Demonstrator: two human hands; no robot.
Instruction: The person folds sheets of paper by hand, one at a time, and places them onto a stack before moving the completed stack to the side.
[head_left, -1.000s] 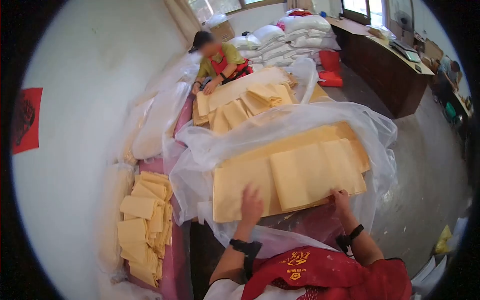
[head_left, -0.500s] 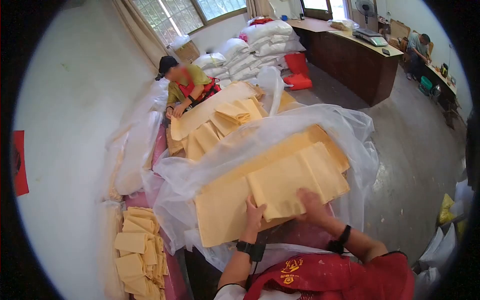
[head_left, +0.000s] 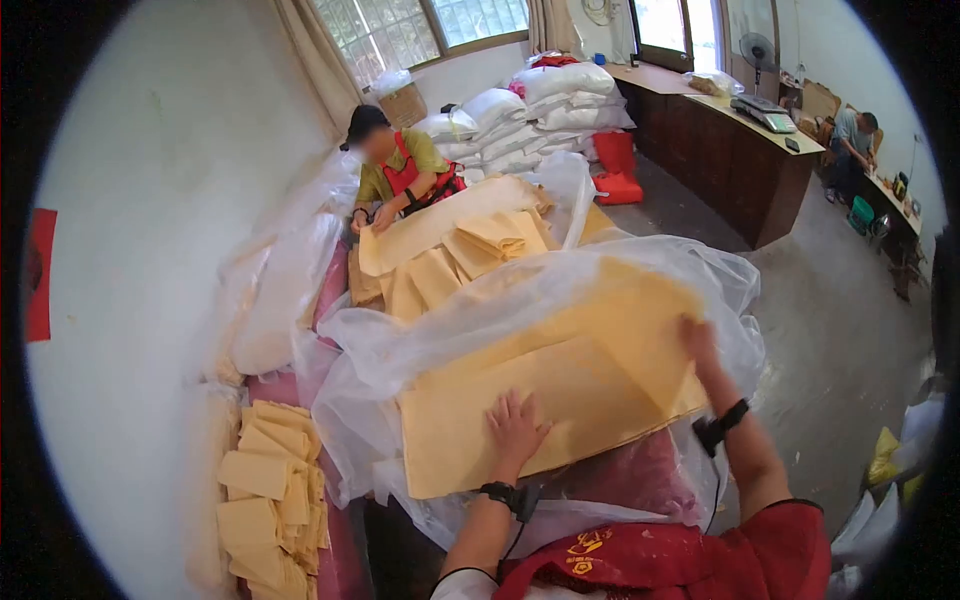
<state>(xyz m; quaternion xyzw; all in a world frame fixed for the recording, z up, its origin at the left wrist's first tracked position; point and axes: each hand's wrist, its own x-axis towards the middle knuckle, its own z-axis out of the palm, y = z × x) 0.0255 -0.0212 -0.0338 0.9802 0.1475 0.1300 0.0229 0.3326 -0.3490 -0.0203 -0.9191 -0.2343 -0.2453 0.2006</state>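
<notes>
My left hand [head_left: 517, 432] lies spread on a stack of thin yellow sheets [head_left: 455, 440], pressing near its front edge. At the right end my right hand [head_left: 702, 350] grips the edge of the top yellow sheet [head_left: 640, 320], which is raised and blurred by motion. My right fingertips are partly hidden behind the sheet. Sheer white plastic [head_left: 365, 345] is bunched around the stack, on a reddish surface [head_left: 630, 475] that shows at the front.
Folded yellow sheets [head_left: 265, 500] are piled at lower left. Across the table, a person [head_left: 400, 175] handles another stack [head_left: 450, 220]. White sacks [head_left: 540, 110] are heaped behind, near a counter [head_left: 720, 150]. Another person [head_left: 853, 140] sits at far right.
The folded upper sheet has been opened out to the right. My right hand moved from the front edge to the far right; my left hand went from pinching the fold to lying flat.
</notes>
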